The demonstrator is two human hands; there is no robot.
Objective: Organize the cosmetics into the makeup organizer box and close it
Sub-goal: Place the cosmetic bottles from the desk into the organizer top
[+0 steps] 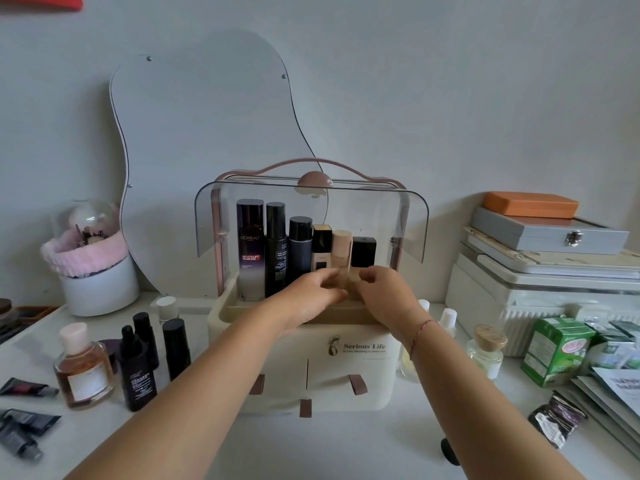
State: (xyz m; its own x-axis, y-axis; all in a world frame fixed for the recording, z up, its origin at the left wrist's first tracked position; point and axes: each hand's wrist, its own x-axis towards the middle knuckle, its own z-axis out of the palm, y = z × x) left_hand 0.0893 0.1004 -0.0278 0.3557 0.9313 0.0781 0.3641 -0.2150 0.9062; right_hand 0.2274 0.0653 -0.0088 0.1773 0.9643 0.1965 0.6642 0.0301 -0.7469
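The cream makeup organizer box [346, 362] stands mid-table with its clear lid [381, 216] raised. In its top tray a row of bottles stands upright: a L'Oreal bottle [250, 244], two dark bottles [276, 244], a gold-capped one [321, 240], a beige-capped foundation bottle [341, 247] and a black-capped bottle [363, 251]. My left hand [311, 292] grips the beige-capped bottle low down. My right hand [381, 289] pinches the base of the black-capped bottle. Loose on the left are an amber bottle [83, 368], black dropper bottles [136, 372] and dark tubes [20, 431].
A wavy mirror [207, 133] leans on the wall behind the box. A white pot with a pink band [97, 271] is at the left. Stacked cases [547, 233], a green carton [554, 351], a wooden-capped glass bottle [486, 351] and a foil packet [557, 420] crowd the right.
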